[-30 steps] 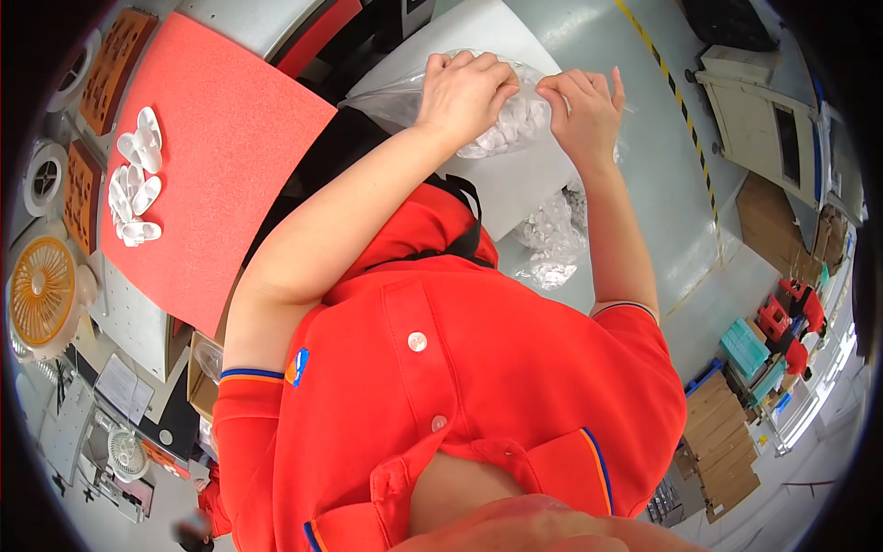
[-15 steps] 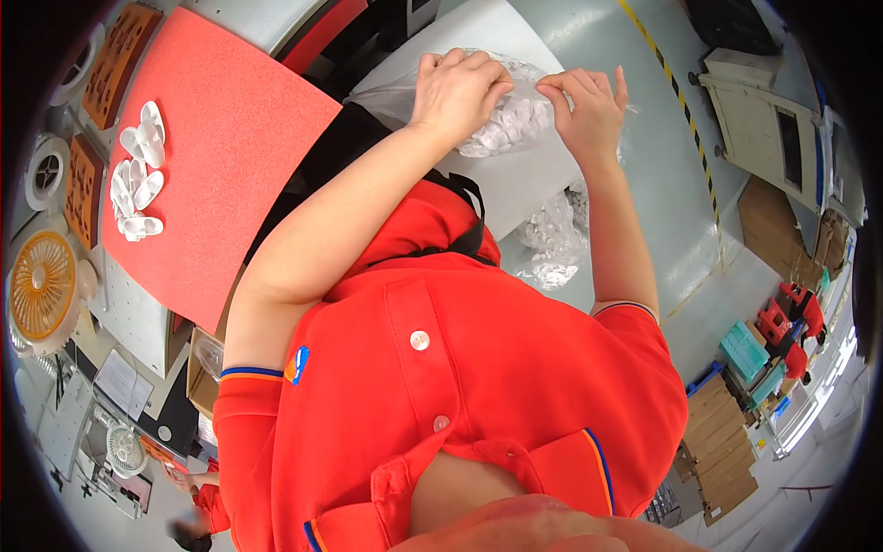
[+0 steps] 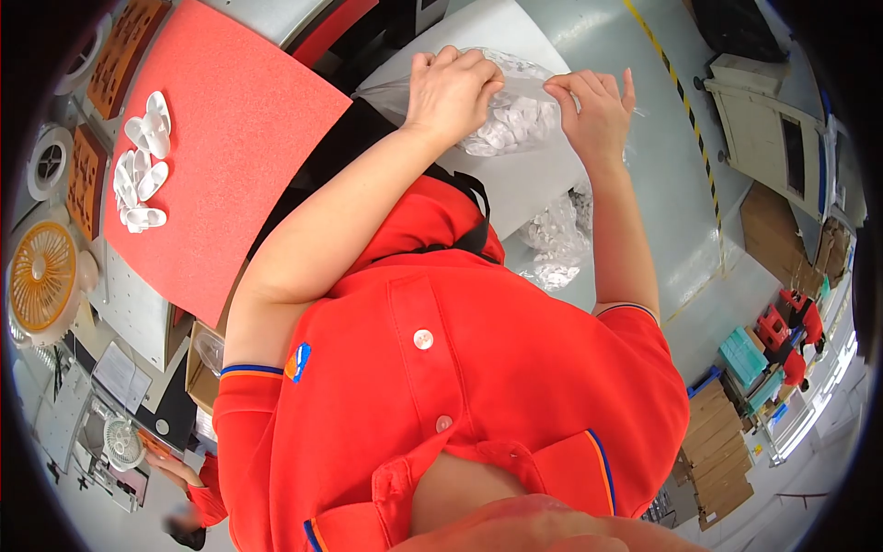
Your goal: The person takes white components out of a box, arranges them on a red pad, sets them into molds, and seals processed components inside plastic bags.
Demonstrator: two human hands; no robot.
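Both hands hold the upper edge of a clear plastic bag point(image 3: 391, 97) containing many small white pieces point(image 3: 510, 127). My left hand point(image 3: 451, 97) is closed in a pinch on the bag's film. At the right end of the edge, my right hand point(image 3: 593, 115) pinches the film between thumb and index finger, its little finger raised. The bag lies over a white surface point(image 3: 529, 179). Below it, another clear bag point(image 3: 556, 244) of white pieces shows beside my right forearm. Several white curved parts point(image 3: 140, 170) lie on a red mat point(image 3: 230, 138) to the left.
Orange trays point(image 3: 87, 179), an orange fan point(image 3: 43, 276) and a cardboard box point(image 3: 200, 368) are at the left. A co-worker in red point(image 3: 207, 492) is at lower left. A pale cabinet point(image 3: 768, 133) stands right, beyond yellow-black floor tape point(image 3: 685, 101).
My right hand has shifted slightly right, and the gap between my hands is a little wider. Both hands keep their pinch on the bag. The co-worker's arm at lower left has moved.
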